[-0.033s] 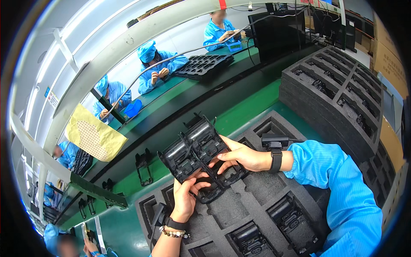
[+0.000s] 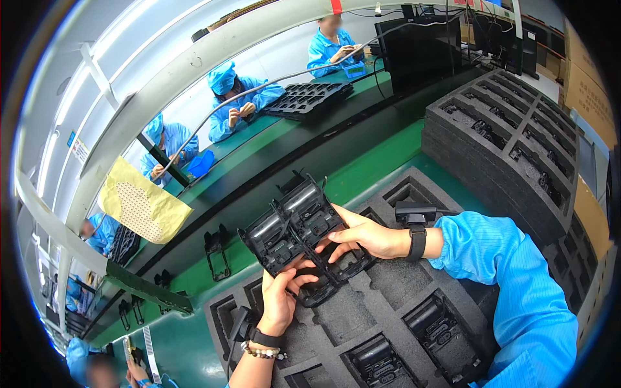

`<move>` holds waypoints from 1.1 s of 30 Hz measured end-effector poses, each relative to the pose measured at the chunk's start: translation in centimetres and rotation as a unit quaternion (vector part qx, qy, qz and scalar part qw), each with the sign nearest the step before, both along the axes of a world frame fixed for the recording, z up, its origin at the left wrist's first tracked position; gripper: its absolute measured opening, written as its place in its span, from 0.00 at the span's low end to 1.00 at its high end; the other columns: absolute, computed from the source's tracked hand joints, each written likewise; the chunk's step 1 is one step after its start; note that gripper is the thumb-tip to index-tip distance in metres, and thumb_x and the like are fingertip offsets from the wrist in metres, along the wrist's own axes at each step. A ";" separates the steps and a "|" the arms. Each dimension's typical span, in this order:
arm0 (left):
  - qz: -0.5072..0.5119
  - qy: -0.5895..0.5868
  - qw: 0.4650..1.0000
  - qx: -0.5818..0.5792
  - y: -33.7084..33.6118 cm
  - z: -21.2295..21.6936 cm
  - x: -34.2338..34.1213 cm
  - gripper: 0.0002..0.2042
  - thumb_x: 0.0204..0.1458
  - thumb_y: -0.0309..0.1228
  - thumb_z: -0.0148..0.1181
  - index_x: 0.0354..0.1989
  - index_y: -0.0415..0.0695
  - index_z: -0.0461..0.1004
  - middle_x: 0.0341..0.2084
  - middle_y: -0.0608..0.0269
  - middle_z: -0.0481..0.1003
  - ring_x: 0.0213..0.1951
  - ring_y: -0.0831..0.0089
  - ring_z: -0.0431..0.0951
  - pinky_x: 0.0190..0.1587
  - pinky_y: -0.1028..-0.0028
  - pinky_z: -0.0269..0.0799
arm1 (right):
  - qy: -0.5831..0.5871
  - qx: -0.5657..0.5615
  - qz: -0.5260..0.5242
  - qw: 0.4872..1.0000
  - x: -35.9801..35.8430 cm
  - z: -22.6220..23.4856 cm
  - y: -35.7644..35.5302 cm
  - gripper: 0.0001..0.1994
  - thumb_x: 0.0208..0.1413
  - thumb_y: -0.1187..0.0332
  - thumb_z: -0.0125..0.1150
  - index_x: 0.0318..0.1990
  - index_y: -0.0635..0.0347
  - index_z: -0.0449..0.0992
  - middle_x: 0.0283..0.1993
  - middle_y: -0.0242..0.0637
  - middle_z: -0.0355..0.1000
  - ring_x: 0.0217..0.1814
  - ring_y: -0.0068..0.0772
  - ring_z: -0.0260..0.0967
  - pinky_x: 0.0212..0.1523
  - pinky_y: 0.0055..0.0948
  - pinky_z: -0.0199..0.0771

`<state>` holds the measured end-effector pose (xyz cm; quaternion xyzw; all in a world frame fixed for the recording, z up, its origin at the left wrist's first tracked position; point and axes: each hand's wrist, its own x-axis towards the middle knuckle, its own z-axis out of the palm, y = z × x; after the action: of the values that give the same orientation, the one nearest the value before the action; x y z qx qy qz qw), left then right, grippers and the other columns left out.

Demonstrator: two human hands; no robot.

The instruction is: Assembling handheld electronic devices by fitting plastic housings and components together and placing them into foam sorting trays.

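Two black plastic frame-like housings, each with a glossy cylinder at its far end and an open loop at its near end, are held up side by side. My left hand (image 2: 278, 304) is closed round the near part of the left housing (image 2: 268, 239). Gripping the right housing (image 2: 309, 205) is my right hand (image 2: 362, 236), its fingers partly inside the open loop. Below both hands lies a dark grey foam tray (image 2: 398, 284). Similar black parts sit in its near pockets, such as one housing (image 2: 440, 326) at the right; pockets beneath my hands are bare.
A stack of foam trays (image 2: 495, 191) loaded with black parts rises at the right. Black frames (image 2: 217, 252) lie on the green surface at left. A yellow sheet (image 2: 145, 200) hangs from a pale metal bar. Several people in blue work across the bench, near a black monitor (image 2: 424, 55).
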<state>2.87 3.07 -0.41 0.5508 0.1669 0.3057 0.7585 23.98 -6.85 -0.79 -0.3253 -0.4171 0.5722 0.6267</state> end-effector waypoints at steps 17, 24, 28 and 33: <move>-0.006 -0.005 1.000 -0.002 0.2 -0.2 0.0 0.18 0.55 0.22 0.46 0.55 0.35 0.67 0.49 0.50 0.74 0.47 0.59 0.76 0.42 0.64 0.79 | -0.004 -0.005 0.004 1.000 0.0 0.2 -0.2 0.38 0.64 0.73 0.49 0.74 0.50 0.32 0.59 0.44 0.65 0.58 0.37 0.68 0.53 0.39 0.77; -0.005 0.005 1.000 0.003 0.3 -0.3 -0.2 0.18 0.55 0.21 0.45 0.56 0.36 0.65 0.50 0.50 0.73 0.48 0.59 0.76 0.43 0.62 0.79 | -0.002 -0.001 0.011 1.000 0.1 0.0 0.0 0.38 0.64 0.72 0.50 0.74 0.49 0.32 0.59 0.44 0.65 0.58 0.36 0.68 0.52 0.38 0.78; -0.014 0.007 1.000 0.004 0.5 -0.4 -0.2 0.19 0.56 0.20 0.43 0.57 0.37 0.63 0.50 0.50 0.72 0.49 0.58 0.76 0.44 0.60 0.79 | -0.004 -0.005 0.008 1.000 0.1 0.0 0.0 0.38 0.64 0.72 0.49 0.74 0.49 0.31 0.59 0.44 0.65 0.58 0.37 0.69 0.53 0.38 0.77; -0.016 0.007 1.000 0.003 0.5 -0.4 -0.2 0.18 0.56 0.20 0.44 0.57 0.36 0.63 0.50 0.50 0.72 0.48 0.58 0.76 0.44 0.60 0.79 | -0.007 -0.003 0.011 1.000 0.2 -0.1 0.1 0.39 0.64 0.73 0.48 0.74 0.48 0.30 0.60 0.45 0.64 0.58 0.37 0.69 0.53 0.39 0.77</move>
<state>2.67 3.58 -0.83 0.5579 0.1621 0.2904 0.7603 24.18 -6.76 -0.92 -0.3265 -0.4229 0.5782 0.6166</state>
